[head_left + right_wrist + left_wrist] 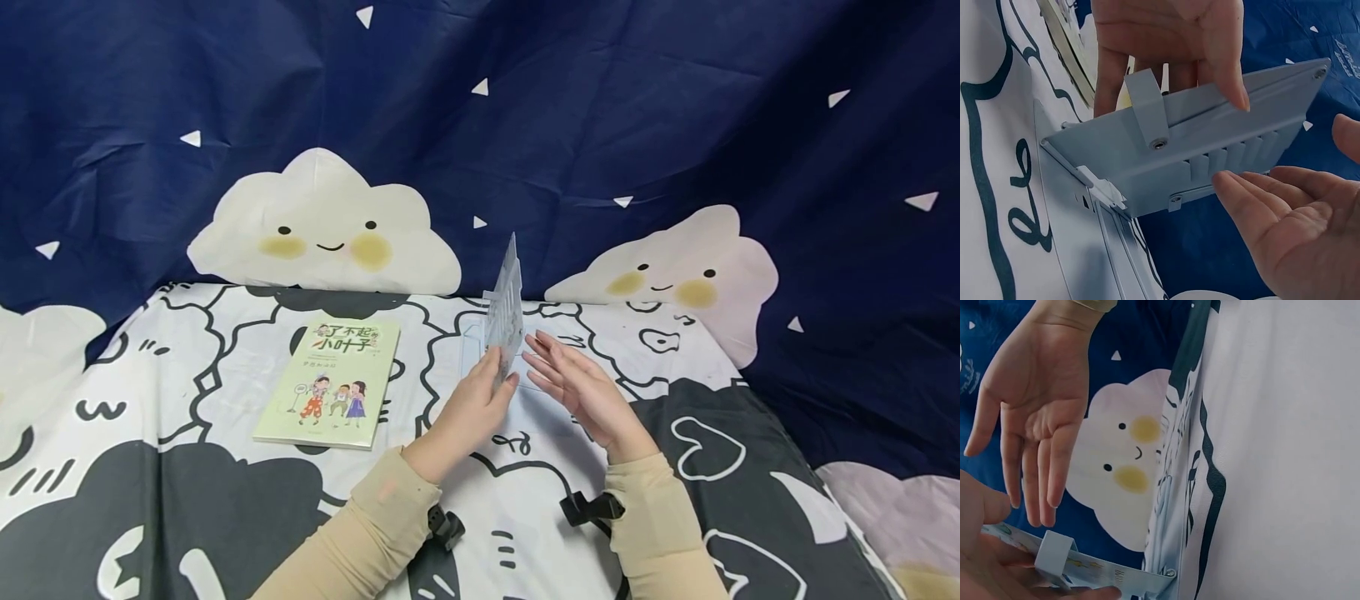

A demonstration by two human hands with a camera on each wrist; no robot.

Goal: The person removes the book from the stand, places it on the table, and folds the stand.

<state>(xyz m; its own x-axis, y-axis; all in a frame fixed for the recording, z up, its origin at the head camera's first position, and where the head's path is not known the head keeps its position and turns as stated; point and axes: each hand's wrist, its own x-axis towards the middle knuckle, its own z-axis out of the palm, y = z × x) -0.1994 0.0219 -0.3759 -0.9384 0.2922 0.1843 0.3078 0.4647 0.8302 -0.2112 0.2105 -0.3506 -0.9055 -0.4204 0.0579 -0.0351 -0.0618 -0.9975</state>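
Observation:
A light-blue metal book stand (507, 312) has its panel raised on edge above its flat base (1069, 225), which lies on the cloth. My left hand (467, 408) grips the panel's near edge, with the thumb on the slotted back face and fingers on the other side, seen in the right wrist view. A bent page clip (1146, 109) sticks out over that edge next to the thumb. To the right, my right hand (581, 392) is held with fingers extended and palm towards the panel; its fingertips are close to the slots (1229, 156), and I cannot tell whether they touch.
A pale green book (330, 383) with cartoon children on its cover lies flat to the left of the stand. The black-and-white patterned cloth (510, 533) covers the surface. Behind hangs a navy curtain (525, 150) with cloud faces.

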